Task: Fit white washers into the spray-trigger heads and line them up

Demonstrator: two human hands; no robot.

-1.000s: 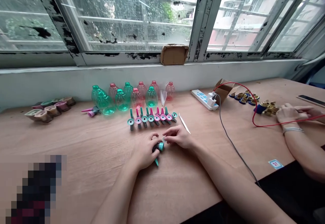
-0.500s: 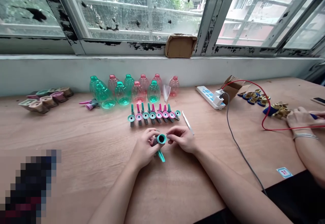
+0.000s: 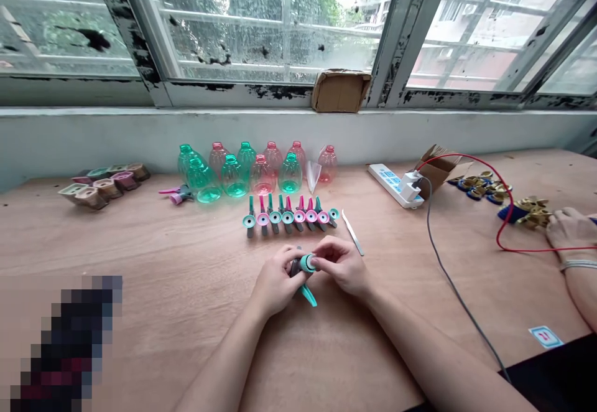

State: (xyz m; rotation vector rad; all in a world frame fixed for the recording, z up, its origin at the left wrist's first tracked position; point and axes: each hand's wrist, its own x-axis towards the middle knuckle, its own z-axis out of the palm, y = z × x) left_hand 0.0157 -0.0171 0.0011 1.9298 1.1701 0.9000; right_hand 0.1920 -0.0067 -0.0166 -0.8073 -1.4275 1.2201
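My left hand (image 3: 276,281) grips a teal and grey spray nozzle (image 3: 305,275), its teal trigger pointing down toward me. My right hand (image 3: 342,266) pinches at the round cap end of the same nozzle, fingertips pressed onto it. Both hands rest low over the wooden table (image 3: 186,312). Just beyond them lies a row of several teal and pink nozzles (image 3: 291,216). Metal tweezers (image 3: 353,233) lie right of that row. Behind stand several green and pink plastic bottles (image 3: 254,172).
Small square pots (image 3: 105,185) sit far left. A white power strip (image 3: 396,185) with a grey cable (image 3: 454,287) and a red wire (image 3: 504,225) lies at right. Another person's hand (image 3: 571,231) works by gold and blue parts (image 3: 489,188). A cardboard box (image 3: 340,91) sits on the sill.
The nozzle has been turned in my hands and my right fingertips have closed onto its cap end. The view has shifted slightly left, so the other person's arm sits further right.
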